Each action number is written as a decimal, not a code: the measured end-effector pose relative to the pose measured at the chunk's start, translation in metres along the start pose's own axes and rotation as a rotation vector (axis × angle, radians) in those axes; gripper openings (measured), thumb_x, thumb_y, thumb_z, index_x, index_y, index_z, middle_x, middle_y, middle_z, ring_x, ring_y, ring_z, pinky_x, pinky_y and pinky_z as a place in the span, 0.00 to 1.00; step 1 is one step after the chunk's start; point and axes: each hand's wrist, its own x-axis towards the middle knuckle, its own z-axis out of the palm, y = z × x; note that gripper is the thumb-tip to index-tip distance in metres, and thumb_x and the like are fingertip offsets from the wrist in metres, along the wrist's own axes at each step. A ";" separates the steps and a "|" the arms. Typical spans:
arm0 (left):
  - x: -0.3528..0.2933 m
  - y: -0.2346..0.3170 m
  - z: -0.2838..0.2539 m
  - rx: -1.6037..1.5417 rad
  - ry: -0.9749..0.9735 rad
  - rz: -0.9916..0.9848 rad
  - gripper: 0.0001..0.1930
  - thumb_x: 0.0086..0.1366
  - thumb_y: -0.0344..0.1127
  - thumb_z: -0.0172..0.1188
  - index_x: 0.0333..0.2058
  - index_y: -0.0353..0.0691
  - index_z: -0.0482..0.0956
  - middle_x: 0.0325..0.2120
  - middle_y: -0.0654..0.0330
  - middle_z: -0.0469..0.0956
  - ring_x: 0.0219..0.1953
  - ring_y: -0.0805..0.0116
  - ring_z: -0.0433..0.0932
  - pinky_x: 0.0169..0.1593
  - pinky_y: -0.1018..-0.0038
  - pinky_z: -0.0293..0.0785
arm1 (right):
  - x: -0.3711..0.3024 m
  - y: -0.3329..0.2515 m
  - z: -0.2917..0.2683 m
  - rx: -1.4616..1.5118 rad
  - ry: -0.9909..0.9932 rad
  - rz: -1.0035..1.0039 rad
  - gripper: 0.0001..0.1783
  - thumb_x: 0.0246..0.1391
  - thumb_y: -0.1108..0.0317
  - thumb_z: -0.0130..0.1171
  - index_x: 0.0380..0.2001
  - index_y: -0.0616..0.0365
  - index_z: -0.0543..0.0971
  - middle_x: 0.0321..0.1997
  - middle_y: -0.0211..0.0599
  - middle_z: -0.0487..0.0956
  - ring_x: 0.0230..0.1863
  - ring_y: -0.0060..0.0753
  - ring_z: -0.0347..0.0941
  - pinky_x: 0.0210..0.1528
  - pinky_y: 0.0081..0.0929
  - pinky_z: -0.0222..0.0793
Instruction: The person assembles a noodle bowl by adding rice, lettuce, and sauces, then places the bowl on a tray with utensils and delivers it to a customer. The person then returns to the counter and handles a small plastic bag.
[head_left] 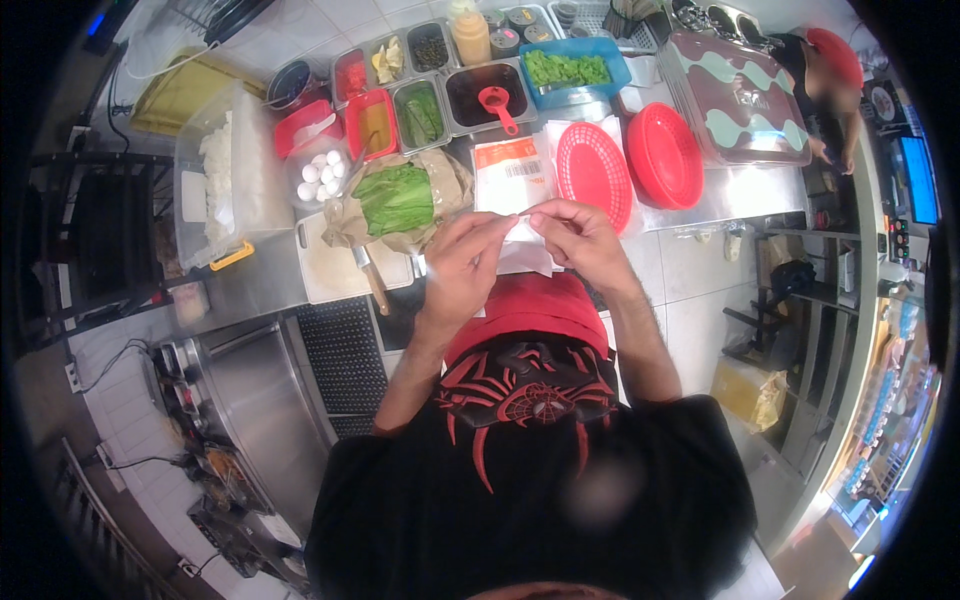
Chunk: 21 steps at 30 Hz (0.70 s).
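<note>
- The left hand (462, 262) and right hand (578, 235) meet over the table (720, 195), fingertips pinched on a white sheet of paper (520, 240) held between them.
- The paper hangs just above the table's near edge, in front of a white packet with an orange top (512, 172).
- Beside the right hand stands a stack of red oval baskets (628, 165).
- Left of the hands, green lettuce (395, 198) lies on brown paper, with a knife (368, 278) on the cutting board (325, 272).
</note>
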 end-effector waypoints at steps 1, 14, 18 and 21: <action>0.003 0.004 -0.001 0.001 -0.005 0.014 0.12 0.66 0.18 0.64 0.47 0.34 0.88 0.37 0.52 0.84 0.37 0.66 0.85 0.40 0.73 0.80 | -0.001 -0.001 -0.001 -0.004 -0.002 -0.012 0.10 0.68 0.66 0.65 0.46 0.61 0.85 0.24 0.16 0.74 0.23 0.07 0.62 0.22 0.15 0.55; 0.014 0.021 0.017 0.089 -0.052 0.073 0.15 0.63 0.14 0.63 0.47 0.33 0.88 0.39 0.52 0.84 0.39 0.64 0.85 0.41 0.72 0.81 | -0.005 -0.015 -0.026 -0.051 0.016 -0.053 0.10 0.66 0.67 0.67 0.45 0.60 0.86 0.25 0.14 0.74 0.23 0.06 0.61 0.22 0.14 0.52; 0.020 0.026 0.032 0.085 -0.040 0.076 0.15 0.63 0.13 0.63 0.46 0.33 0.88 0.40 0.52 0.85 0.39 0.63 0.86 0.42 0.72 0.81 | -0.003 -0.018 -0.042 -0.011 -0.011 -0.075 0.10 0.66 0.67 0.67 0.45 0.60 0.86 0.25 0.14 0.74 0.23 0.05 0.60 0.21 0.14 0.50; 0.024 0.033 0.047 0.077 -0.016 0.069 0.15 0.63 0.14 0.63 0.46 0.33 0.88 0.39 0.52 0.85 0.39 0.64 0.86 0.42 0.72 0.81 | -0.004 -0.026 -0.059 -0.014 -0.050 -0.025 0.10 0.66 0.67 0.67 0.46 0.61 0.86 0.29 0.17 0.79 0.27 0.07 0.67 0.26 0.14 0.60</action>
